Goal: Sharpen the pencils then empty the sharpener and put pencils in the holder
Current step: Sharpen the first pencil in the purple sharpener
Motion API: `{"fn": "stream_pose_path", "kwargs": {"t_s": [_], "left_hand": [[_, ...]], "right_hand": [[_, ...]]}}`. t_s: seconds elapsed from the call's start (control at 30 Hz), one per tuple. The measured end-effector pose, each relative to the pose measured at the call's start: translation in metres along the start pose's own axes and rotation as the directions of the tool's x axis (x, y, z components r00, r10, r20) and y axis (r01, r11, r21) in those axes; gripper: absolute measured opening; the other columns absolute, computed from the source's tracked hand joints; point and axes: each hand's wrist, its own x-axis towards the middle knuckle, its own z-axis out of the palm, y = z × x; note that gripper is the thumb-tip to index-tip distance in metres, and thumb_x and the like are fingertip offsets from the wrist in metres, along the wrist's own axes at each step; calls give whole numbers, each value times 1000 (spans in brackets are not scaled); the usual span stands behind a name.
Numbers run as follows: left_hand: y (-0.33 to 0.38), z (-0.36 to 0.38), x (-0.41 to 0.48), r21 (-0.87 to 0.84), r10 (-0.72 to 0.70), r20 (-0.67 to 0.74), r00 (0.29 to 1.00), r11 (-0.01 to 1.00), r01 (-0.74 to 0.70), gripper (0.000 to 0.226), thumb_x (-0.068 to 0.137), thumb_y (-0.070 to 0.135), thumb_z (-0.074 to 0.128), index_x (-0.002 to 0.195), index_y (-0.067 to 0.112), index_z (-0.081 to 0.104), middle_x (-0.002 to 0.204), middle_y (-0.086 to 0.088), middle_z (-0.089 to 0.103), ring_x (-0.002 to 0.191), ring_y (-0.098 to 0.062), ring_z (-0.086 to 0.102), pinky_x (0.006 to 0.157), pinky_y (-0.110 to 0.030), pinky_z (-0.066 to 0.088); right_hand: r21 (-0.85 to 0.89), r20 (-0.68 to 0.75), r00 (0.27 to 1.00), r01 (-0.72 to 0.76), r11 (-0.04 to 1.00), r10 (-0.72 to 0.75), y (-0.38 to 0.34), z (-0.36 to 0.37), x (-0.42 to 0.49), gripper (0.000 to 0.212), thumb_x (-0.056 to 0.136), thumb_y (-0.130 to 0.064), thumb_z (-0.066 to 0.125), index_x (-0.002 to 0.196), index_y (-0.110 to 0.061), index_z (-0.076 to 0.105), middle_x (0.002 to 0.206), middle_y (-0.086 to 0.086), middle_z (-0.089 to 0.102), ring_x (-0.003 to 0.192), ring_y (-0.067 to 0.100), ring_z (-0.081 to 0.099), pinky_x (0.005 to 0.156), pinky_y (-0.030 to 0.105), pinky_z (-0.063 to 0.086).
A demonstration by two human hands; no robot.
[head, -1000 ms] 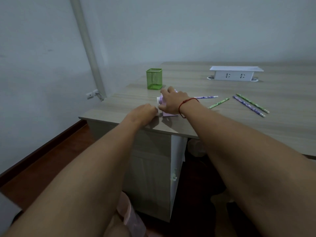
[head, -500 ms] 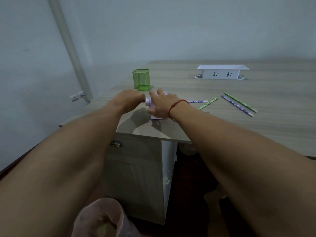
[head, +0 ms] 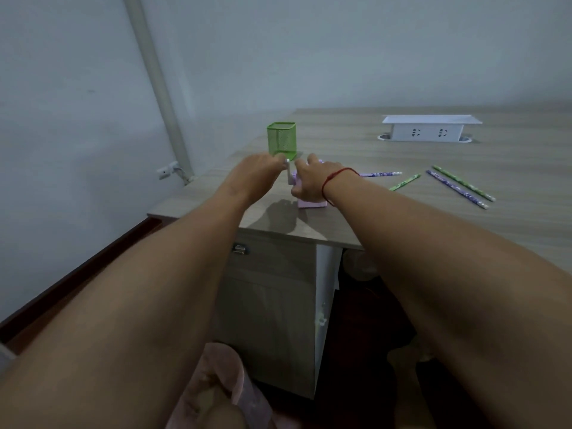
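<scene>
Nearest, at the bottom edge: pink fabric (head: 216,385), bunched, partly cut off by the frame. Beyond it: a wood-grain cabinet (head: 272,305) under the desk, with a small metal lock (head: 240,249) near its top. Desk (head: 402,224): grey-brown wood grain, its front corner towards the camera. Sharpener (head: 312,204): a small pale lilac box, standing on the desk close to that front corner, mostly covered from above. Right hand (head: 312,181), a red string bracelet (head: 337,178) at the wrist: laid over the sharpener, fingers curled round its body, holding it down. Crank handle (head: 288,174): a white arm on the sharpener's left side, pointing upward. Left hand (head: 257,171): fingers curled, gripping the top end of the crank handle. Purple-patterned pencil (head: 380,174): lies flat just right of the right hand, pointing at the sharpener; its near end is hidden behind the wrist, so it may be seated in the sharpener. Short green pencil (head: 405,182): lies flat, angled, just beside the first. Long purple pencil (head: 456,189) and long green pencil (head: 462,182): side by side, nearly parallel, further right. Holder (head: 281,140): a bright green square mesh cup, upright, just behind the hands. White socket box (head: 428,128): far right on the desk, with two outlets facing forward. Rear: pale wall, a slanting pipe (head: 158,85), a wall outlet (head: 167,170) at its foot.
</scene>
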Motion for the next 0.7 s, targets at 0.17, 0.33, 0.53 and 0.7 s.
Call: {"fn": "stream_pose_path", "kwargs": {"t_s": [0.17, 0.33, 0.53, 0.7], "left_hand": [[9, -6, -27, -58, 5, -3, 1000, 998, -5, 16, 96, 9, 49, 102, 2, 62, 93, -22, 68, 82, -38, 63, 63, -33, 40], [29, 12, -36, -99, -78, 153, 985, 991, 94, 25, 99, 19, 45, 110, 3, 60, 99, -20, 66, 87, -34, 63, 75, -38, 48], [25, 31, -41, 13, -124, 358, 926, 992, 128, 20, 94, 17, 51, 105, 5, 63, 104, -17, 64, 93, -30, 61, 79, -35, 48], [13, 34, -27, 11, -102, 392, 914, 994, 106, 27, 98, 22, 43, 109, 6, 63, 105, -19, 63, 95, -34, 61, 82, -38, 46]], "right_hand": [[30, 18, 999, 37, 999, -38, -9, -1, -5, 54, 94, -41, 42, 138, -11, 33, 142, 15, 37, 126, 35, 47, 100, 45, 41], [31, 64, 997, 37, 999, -39, 4, -3, -6, 58, 96, -42, 39, 142, -9, 30, 146, 17, 33, 129, 37, 44, 102, 46, 39], [34, 29, 995, 99, 994, -100, -5, 4, -7, 62, 93, -44, 43, 144, -12, 29, 148, 14, 32, 126, 37, 47, 100, 46, 42], [16, -44, 992, 121, 993, -120, -2, 6, -4, 62, 93, -48, 42, 143, -12, 32, 146, 13, 35, 125, 36, 48, 98, 45, 42]]}}
